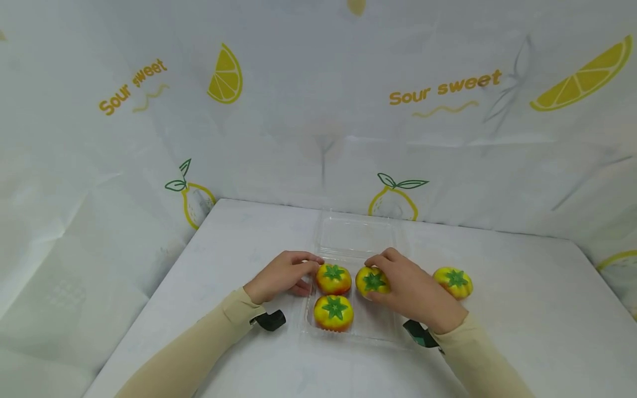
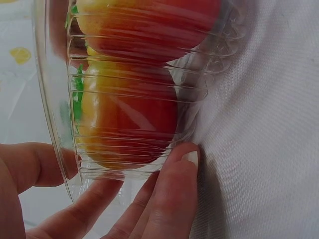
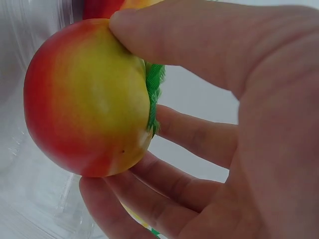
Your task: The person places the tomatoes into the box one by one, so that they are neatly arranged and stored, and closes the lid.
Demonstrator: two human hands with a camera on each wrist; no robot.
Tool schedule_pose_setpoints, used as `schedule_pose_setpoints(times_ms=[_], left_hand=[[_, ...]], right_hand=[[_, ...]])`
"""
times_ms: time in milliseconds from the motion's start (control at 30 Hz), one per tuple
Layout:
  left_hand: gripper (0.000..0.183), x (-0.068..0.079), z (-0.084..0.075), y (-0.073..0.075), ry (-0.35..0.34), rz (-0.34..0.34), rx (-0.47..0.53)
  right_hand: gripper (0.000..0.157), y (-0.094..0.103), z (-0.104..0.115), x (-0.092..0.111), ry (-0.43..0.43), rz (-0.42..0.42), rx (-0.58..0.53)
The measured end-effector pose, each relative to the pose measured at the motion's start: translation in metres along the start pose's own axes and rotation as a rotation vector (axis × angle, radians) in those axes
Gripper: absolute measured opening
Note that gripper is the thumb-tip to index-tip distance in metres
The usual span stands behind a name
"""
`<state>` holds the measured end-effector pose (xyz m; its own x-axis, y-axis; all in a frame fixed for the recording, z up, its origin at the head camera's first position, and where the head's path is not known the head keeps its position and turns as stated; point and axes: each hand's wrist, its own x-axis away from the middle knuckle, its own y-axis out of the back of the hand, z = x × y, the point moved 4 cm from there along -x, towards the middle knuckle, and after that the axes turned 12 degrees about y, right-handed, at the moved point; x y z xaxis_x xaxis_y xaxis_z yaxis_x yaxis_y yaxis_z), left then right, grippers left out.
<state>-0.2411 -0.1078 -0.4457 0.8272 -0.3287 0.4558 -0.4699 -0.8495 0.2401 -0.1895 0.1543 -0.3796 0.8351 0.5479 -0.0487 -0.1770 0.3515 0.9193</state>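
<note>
Tomato (image 1: 372,281) is grasped by right hand (image 1: 410,284) at far right of clear box (image 1: 370,320); left edge is held by left hand (image 1: 283,273). Two tomatoes (image 1: 333,313) sit left inside, another tomato (image 1: 454,282) outside right.

The container (image 1: 370,323) stands on the tabletop (image 1: 249,237), its lid (image 1: 357,235) laid back behind it toward the far edge. The first fruit (image 1: 333,279) sits in the container's far left corner, the second fruit (image 1: 333,313) before it in the near left corner. The left hand (image 1: 288,275) touches the left wall. The third fruit (image 1: 370,280) is at the far right corner, within the right hand (image 1: 410,284). The fourth fruit (image 1: 455,283) lies right of the container, just behind that hand.
</note>
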Motion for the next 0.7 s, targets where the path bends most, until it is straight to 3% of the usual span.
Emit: schedule_pose_setpoints(times_ms=[700], left_hand=[[0.033, -0.0024, 0.0026, 0.0018, 0.000, -0.004, -0.007]], right_hand=[[0.054, -0.0087, -0.0025, -0.0036, -0.034, 0.036, 0.022]])
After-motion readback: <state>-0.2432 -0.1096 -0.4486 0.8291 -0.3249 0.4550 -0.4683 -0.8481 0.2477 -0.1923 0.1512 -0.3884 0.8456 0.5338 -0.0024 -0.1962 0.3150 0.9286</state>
